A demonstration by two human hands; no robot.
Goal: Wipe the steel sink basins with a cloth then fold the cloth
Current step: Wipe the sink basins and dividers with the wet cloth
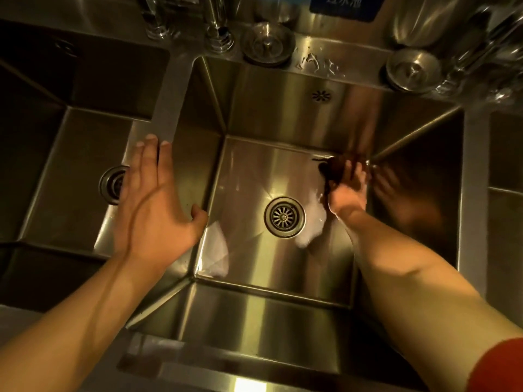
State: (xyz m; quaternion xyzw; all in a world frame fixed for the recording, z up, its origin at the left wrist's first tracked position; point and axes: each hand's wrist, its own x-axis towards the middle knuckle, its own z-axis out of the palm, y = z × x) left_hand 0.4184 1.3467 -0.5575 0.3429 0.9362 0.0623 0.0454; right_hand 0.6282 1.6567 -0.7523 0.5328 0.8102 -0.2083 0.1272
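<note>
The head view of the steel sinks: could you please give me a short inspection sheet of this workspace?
Surface: middle basin is wet steel with an open drain; left basin sits in shadow.
Job's things: dark cloth is bunched at the middle basin's far right floor corner.
Clutter: two strainer plugs and water drops on the back ledge; glassware at its ends.
Hands: right hand grips the cloth; left hand is open, over the divider between basins.
Cables: nothing seen.
Surroundings: faucet base, blue sign behind.
</note>
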